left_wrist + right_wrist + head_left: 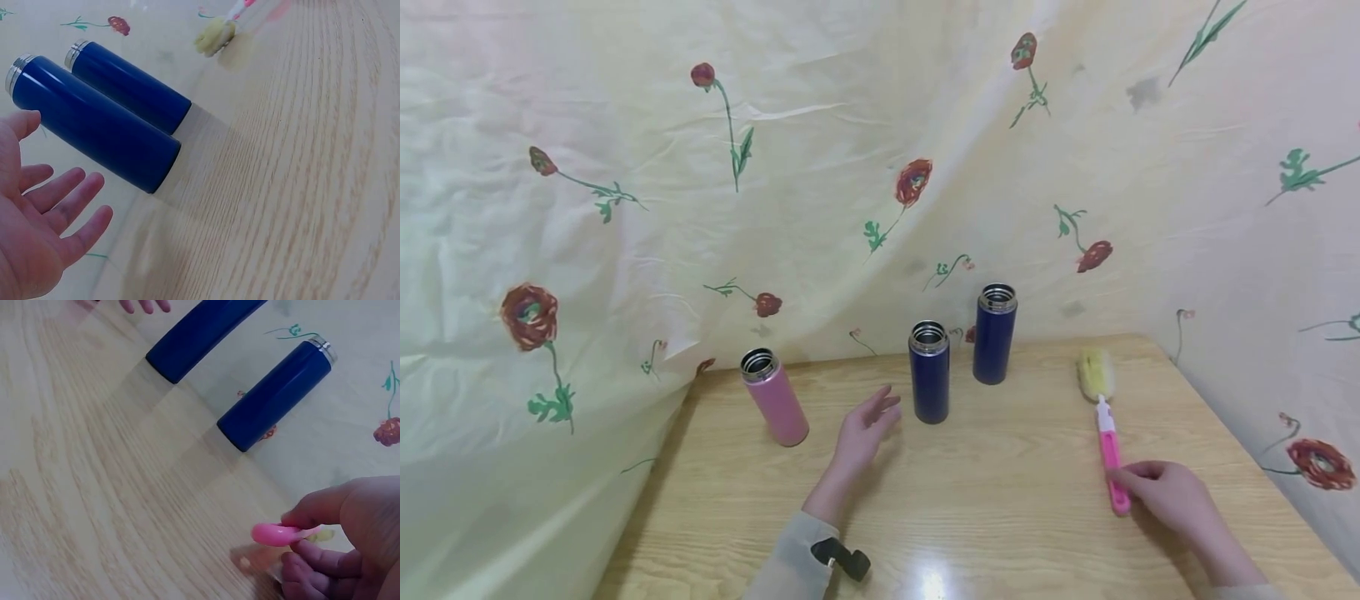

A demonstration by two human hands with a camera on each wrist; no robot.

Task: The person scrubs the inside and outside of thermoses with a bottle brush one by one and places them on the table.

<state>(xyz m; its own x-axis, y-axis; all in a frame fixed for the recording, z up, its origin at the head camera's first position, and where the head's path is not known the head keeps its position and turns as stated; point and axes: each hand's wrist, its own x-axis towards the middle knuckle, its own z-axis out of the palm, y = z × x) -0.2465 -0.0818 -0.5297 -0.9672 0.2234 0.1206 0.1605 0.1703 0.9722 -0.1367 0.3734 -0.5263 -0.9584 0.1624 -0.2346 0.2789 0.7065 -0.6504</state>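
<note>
My right hand (1172, 497) pinches the pink handle of a bottle brush (1110, 450) between thumb and fingers. The brush's pale yellow sponge head (1096, 373) points toward the back of the table. Just left of the nearer dark blue bottle (931, 383) is my left hand (863, 429), holding nothing, its fingers spread in the left wrist view. Behind and right of that bottle stands a second dark blue bottle (994, 337). To the left of my left hand is a pink bottle (777, 400). All three bottles have uncapped metal necks.
The wooden table (1000, 517) carries all these things. A cream cloth (820, 208) printed with red flowers hangs behind the table and along its sides. A black strap (841, 557) is round my left sleeve.
</note>
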